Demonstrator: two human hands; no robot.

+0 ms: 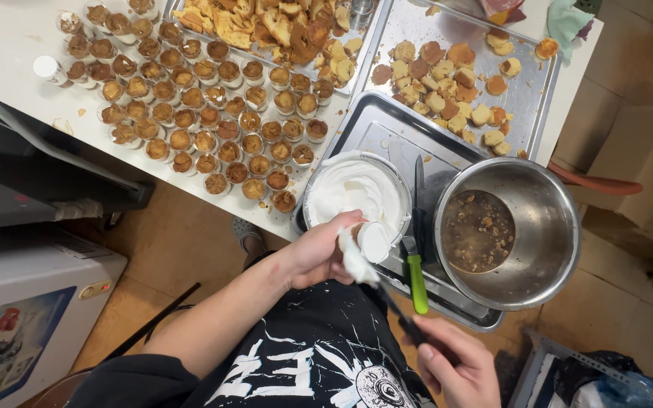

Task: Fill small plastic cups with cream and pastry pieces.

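Observation:
My left hand (319, 253) holds a small clear cup (372, 240) topped with white cream, just in front of a tub of whipped cream (357, 187). My right hand (455, 366), low in the view, grips the dark handle of a spatula (362, 264) whose cream-coated blade rests against the cup. A green-handled knife (417, 249) lies on the metal tray (387, 132) between the tub and a steel pot (546, 234) holding brown liquid with crumbs.
Several small cups with cake pieces (198, 106) fill the white table (9, 53) at left. Two trays at the back hold cake scraps (273, 26) and cut cake rounds (447, 79). A white appliance (24, 302) stands on the floor at left, cardboard boxes (636, 151) at right.

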